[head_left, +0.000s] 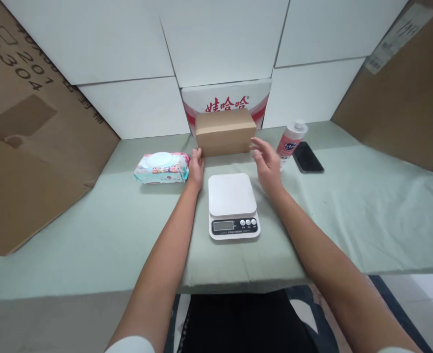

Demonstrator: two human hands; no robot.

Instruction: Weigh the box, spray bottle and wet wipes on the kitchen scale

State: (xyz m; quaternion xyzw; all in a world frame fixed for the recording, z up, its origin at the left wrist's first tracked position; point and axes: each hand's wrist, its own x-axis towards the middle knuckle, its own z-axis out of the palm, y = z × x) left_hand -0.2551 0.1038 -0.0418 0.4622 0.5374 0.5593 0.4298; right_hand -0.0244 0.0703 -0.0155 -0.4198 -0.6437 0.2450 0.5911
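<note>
A small brown cardboard box (225,139) stands at the back of the table, upright on the cloth. At its lower left corner is my left hand (196,169), fingers extended and seemingly touching the box. My right hand (268,166) is off the box's right side, fingers spread and curved, holding nothing; whether a fingertip touches the box I cannot tell. Between my forearms, in front of the box, lies a white kitchen scale (232,195) with a display and several buttons along its front. Its display looks blank.
Left of my left hand lies a pack of wet wipes (161,169). A white bottle with a pink label (289,142) stands right of my right hand, beside a black phone (308,158). Large cardboard sheets (36,162) flank the table; a white printed carton (225,98) is behind.
</note>
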